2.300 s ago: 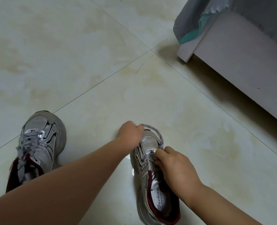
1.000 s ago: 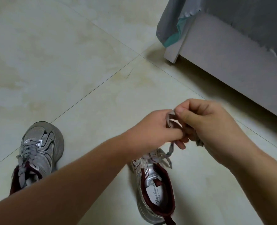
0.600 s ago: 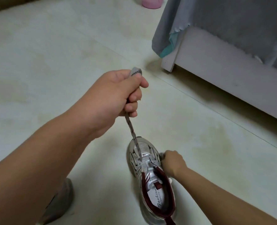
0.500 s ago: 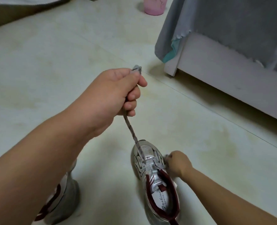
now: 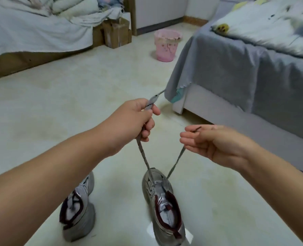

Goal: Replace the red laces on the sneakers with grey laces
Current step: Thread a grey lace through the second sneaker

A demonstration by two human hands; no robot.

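Head view shows a grey lace with a dark flecked pattern, threaded through the lowest eyelets of the right-hand sneaker and rising in two taut strands that spread like a V. The left hand clenches its fingers round the strand at 11 o'clock of that shoe, the lace tip poking out above the fist. The right hand pinches the other strand at 1 o'clock between thumb and curled fingers, a short dark end showing past the thumb.

Sneakers count two: both silver-grey mesh with dark red collars, standing on the tiled floor. The one being laced sits at 6 o'clock of the hands, toe pointing away, its upper eyelets unlaced. The second sneaker stands at 7 o'clock, partly hidden by the left forearm; its lacing is too blurred to tell.

One pink bin stands at 12 o'clock, far off. Two beds are seen: a grey-sheeted bed at 2 o'clock, a white-covered bed at 10 o'clock.
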